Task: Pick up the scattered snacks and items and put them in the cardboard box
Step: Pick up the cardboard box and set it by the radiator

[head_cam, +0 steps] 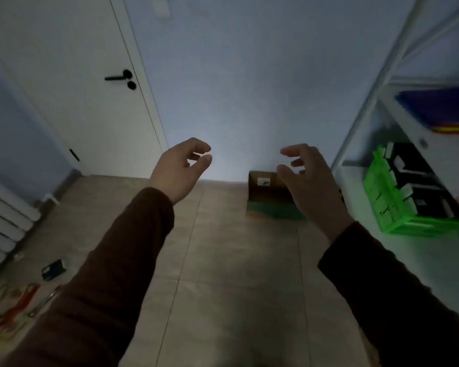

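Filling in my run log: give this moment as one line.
hands: left empty, right empty, both raised | cardboard box: on floor by wall | scattered items: floor, lower left

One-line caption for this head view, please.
Both empty hands, left and right, raised over the floor; cardboard box by the wall, items scattered lower left.

The cardboard box stands on the floor against the wall, partly behind the empty right hand; scattered items lie far left, below the left hand.
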A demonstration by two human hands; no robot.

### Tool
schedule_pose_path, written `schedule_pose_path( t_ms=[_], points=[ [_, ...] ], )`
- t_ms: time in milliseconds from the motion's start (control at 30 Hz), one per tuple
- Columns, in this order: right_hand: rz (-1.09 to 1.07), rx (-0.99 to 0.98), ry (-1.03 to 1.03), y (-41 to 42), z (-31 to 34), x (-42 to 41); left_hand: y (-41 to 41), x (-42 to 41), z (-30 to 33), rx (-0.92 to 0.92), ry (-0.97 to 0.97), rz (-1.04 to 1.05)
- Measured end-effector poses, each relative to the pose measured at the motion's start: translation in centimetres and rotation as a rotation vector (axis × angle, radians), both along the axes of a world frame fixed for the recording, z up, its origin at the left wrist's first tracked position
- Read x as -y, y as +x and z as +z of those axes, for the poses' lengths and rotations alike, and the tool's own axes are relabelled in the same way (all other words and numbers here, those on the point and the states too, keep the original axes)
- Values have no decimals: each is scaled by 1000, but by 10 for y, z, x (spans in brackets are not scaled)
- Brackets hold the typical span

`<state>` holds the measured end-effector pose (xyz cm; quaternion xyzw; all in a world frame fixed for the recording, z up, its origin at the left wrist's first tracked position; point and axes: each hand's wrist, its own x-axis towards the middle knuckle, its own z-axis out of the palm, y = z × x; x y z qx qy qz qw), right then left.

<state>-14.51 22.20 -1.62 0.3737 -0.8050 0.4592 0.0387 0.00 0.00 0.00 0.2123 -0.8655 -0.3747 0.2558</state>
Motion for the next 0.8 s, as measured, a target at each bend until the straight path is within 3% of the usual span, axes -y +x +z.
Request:
schedule_pose_path(
  t_ms=[300,800],
  points=[
    [-64,175,420,-83,-140,-8,-88,8,-145,406,128,15],
    [-16,554,689,-241,-296,41,-231,55,-286,764,217,-19]
  ],
)
